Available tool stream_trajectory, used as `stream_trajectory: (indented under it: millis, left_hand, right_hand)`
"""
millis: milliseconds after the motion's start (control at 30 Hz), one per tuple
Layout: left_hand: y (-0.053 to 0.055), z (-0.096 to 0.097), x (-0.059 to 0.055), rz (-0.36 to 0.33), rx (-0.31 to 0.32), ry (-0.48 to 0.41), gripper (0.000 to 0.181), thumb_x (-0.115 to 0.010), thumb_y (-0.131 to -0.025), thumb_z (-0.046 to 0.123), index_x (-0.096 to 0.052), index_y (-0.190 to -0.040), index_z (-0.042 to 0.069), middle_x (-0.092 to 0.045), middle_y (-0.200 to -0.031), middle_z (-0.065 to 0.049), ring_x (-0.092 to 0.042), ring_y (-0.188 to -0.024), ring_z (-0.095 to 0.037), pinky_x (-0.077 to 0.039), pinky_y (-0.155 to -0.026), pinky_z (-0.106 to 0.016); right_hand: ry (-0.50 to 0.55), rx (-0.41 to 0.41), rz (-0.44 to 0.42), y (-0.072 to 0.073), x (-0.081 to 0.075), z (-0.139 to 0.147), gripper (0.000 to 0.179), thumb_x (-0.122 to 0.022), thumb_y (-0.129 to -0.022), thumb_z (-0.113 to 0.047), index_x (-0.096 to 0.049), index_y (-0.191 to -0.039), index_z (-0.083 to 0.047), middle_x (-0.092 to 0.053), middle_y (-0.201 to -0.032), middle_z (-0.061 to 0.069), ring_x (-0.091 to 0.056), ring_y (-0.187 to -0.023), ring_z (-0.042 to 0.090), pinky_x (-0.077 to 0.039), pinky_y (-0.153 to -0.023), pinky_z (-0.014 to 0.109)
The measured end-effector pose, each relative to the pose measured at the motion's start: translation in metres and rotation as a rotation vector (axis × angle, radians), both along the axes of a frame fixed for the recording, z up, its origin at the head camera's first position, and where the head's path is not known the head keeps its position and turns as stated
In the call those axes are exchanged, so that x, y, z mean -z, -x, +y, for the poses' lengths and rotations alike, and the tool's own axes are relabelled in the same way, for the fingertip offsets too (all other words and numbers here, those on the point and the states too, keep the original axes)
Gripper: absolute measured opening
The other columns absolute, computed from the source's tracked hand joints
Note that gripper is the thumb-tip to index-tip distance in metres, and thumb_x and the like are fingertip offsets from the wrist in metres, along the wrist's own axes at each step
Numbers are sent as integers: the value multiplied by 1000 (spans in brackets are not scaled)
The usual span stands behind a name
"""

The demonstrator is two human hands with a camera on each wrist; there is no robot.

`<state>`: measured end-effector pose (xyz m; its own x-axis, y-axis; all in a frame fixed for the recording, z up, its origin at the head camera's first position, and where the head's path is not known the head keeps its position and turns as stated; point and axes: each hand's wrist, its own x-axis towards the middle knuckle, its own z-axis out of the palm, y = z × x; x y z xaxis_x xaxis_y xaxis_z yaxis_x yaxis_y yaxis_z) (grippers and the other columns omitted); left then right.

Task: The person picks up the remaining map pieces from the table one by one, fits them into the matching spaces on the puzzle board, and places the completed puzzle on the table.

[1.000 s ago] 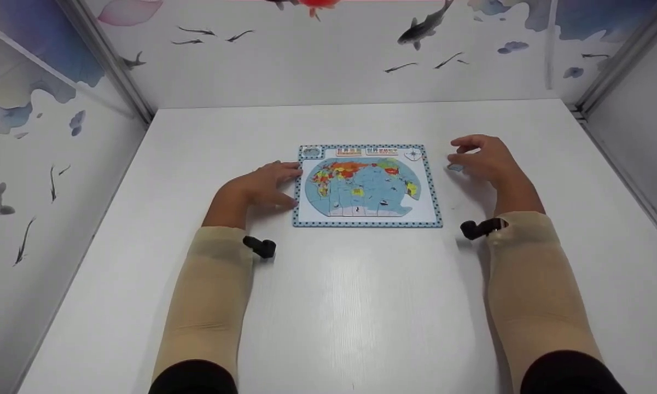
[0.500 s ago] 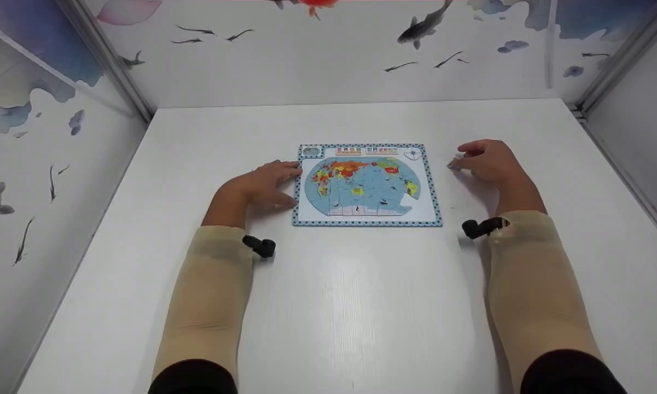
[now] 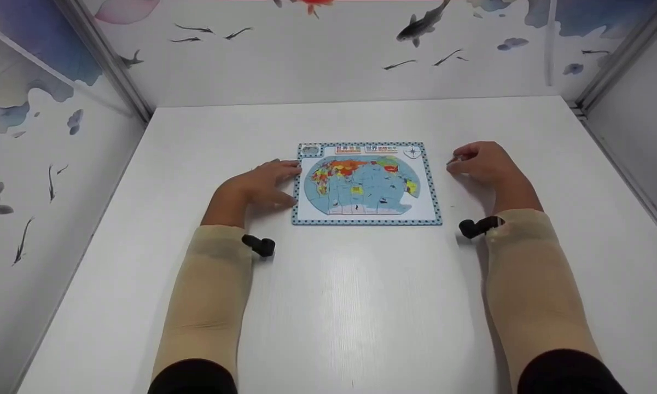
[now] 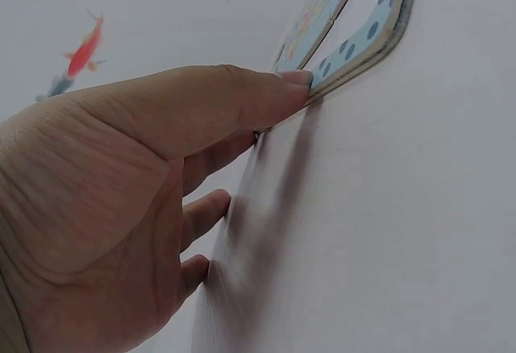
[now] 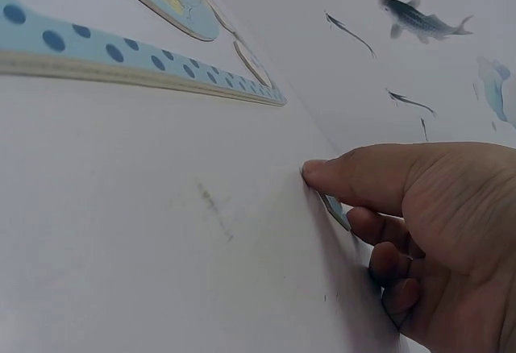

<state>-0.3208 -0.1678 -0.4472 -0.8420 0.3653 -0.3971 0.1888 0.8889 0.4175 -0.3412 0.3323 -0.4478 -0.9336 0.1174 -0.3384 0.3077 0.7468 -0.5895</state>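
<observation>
A world map jigsaw puzzle point(image 3: 361, 183) in a dotted blue frame lies flat on the table. White backing shows through a notch at the map's lower right. At the board's left edge is my left hand point(image 3: 262, 185), its straight thumb and fingertips touching the rim. To the right of the board, my right hand point(image 3: 484, 163) pinches a small blue puzzle piece point(image 5: 337, 210) between thumb and fingers, close to the tabletop. In the head view the fingers hide most of that piece.
The white table point(image 3: 328, 306) meets a back wall point(image 3: 306, 65) painted with fish. Side walls stand at left and right. A faint smudge point(image 5: 214, 208) marks the tabletop between board and right hand.
The puzzle piece lay largely visible below my right thumb, then tilted, and is now mostly covered by the fingers, which have closed in on it. My left hand stays on the rim.
</observation>
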Motion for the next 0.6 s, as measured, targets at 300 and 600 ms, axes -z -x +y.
stream_trajectory:
  millis: [300, 600]
  left_hand:
    - [-1, -2, -1, 5, 16, -22, 86, -78, -94, 41, -34, -168, 39, -15, -181, 15, 1, -172, -24, -9, -137, -63]
    - [1, -2, 1, 10, 14, -18, 86, -78, -94, 42, -34, -168, 40, -15, -181, 17, 0, -172, -23, -10, -137, -63]
  right_hand:
    - [-27, -71, 31, 3, 3, 1, 54, -72, -100, -41, -64, -145, -14, -58, -142, 14, -48, -134, 36, -40, -123, 58]
    - [-43, -63, -1, 8, 1, -4, 61, -76, -95, -54, -64, -145, -21, -57, -146, 14, -49, -131, 37, -45, -117, 58]
